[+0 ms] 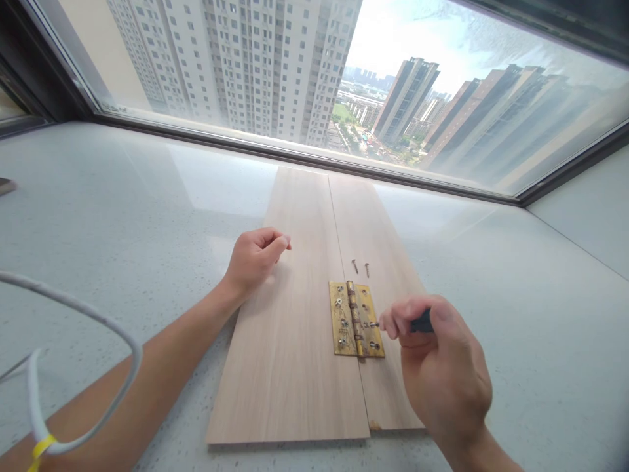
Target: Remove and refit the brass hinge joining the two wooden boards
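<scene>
A brass butterfly-style hinge (356,321) lies flat across the seam between a left wooden board (289,367) and a right wooden board (388,236). Screw heads show in its left leaf and at the lower hole of the right leaf. My right hand (442,367) is closed around a dark-handled screwdriver (422,321), whose shaft the fingers hide. Its fingertips are beside a screw (374,324) at the right leaf. Above the hinge, two loose screws (360,267) lie on the right board. My left hand (260,255) is curled over the left board, thumb against forefinger; its inside is hidden.
The boards lie on a pale speckled sill (171,262) below a dark-framed window (295,154). A white cable (118,334) with a yellow tie loops in front of my left forearm. A small brown object (6,187) is at the far left edge.
</scene>
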### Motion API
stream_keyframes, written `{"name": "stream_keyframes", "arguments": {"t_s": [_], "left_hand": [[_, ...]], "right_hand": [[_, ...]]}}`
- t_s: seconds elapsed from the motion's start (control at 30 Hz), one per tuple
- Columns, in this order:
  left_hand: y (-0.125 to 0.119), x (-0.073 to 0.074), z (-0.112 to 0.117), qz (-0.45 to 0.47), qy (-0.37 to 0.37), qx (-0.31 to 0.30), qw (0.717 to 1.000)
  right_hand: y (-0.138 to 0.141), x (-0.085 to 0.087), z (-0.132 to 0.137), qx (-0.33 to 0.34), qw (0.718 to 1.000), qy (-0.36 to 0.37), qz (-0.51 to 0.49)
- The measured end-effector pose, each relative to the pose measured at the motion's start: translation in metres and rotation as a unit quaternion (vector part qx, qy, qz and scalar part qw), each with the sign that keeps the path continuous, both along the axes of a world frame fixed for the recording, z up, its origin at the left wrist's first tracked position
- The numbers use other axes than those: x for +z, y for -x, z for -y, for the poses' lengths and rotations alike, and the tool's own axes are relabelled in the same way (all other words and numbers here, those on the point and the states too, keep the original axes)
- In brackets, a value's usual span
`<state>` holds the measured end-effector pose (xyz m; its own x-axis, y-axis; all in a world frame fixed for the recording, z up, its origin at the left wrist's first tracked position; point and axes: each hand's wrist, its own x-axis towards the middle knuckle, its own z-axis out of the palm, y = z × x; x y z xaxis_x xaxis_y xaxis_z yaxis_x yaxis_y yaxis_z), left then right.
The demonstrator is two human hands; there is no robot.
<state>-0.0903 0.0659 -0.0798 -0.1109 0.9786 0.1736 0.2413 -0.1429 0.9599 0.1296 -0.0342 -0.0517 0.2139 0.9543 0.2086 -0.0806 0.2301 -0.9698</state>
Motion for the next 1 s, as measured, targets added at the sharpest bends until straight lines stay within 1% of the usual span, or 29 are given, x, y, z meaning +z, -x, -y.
{"name": "stream_keyframes", "arguments": {"t_s": [0.07,0.1,0.13,0.2,0.3,0.37,0.4,0.47,0.57,0.63,0.77,0.9,0.93,0.97,1.0], "left_hand": [[0.000,0.000,0.000,-0.001,-0.001,0.002,1.000],[0.000,0.000,0.000,-0.001,-0.003,0.003,1.000],[0.001,-0.001,0.000,-0.001,-0.005,0.004,1.000],[0.001,-0.001,0.000,0.001,-0.006,0.003,1.000],[0.001,-0.001,0.000,0.001,-0.003,0.003,1.000],[0.001,-0.001,0.000,0.000,-0.002,0.001,1.000],[0.001,-0.001,0.001,0.000,-0.002,0.001,1.000],[0.002,-0.001,0.001,0.000,-0.003,0.001,1.000],[0.002,0.000,0.002,0.002,-0.002,0.003,1.000],[0.002,0.001,0.002,0.001,0.000,0.001,1.000],[0.002,0.002,0.002,-0.002,-0.001,0.001,1.000],[0.002,0.002,0.002,-0.002,-0.002,0.003,1.000],[0.002,0.002,0.002,-0.002,-0.003,0.003,1.000],[0.002,0.002,0.002,-0.003,-0.004,0.002,1.000],[0.002,0.002,0.002,-0.003,-0.006,0.002,1.000]], "right_hand": [[0.007,-0.004,-0.003,-0.015,0.999,-0.033,-0.030],[0.008,-0.005,-0.007,-0.015,0.998,-0.041,-0.037],[0.008,-0.005,-0.010,-0.001,0.999,-0.040,-0.037],[0.005,-0.003,-0.018,0.062,0.998,-0.021,-0.024],[-0.002,0.002,-0.024,0.170,0.985,0.014,-0.004],[-0.006,0.004,-0.022,0.198,0.980,0.038,0.003],[-0.006,0.003,-0.020,0.194,0.980,0.047,0.011],[-0.006,0.001,-0.015,0.160,0.985,0.049,0.032],[-0.004,-0.002,-0.008,0.095,0.994,0.014,0.049],[-0.003,-0.003,-0.006,0.077,0.996,-0.002,0.041],[0.000,-0.001,-0.006,0.080,0.997,0.011,0.018],[0.004,-0.002,-0.010,0.043,0.999,0.022,-0.007],[0.003,-0.002,-0.012,0.044,0.999,0.019,-0.017],[0.002,-0.002,-0.015,0.061,0.998,0.014,-0.026],[-0.001,-0.002,-0.019,0.095,0.995,0.011,-0.031]]}}
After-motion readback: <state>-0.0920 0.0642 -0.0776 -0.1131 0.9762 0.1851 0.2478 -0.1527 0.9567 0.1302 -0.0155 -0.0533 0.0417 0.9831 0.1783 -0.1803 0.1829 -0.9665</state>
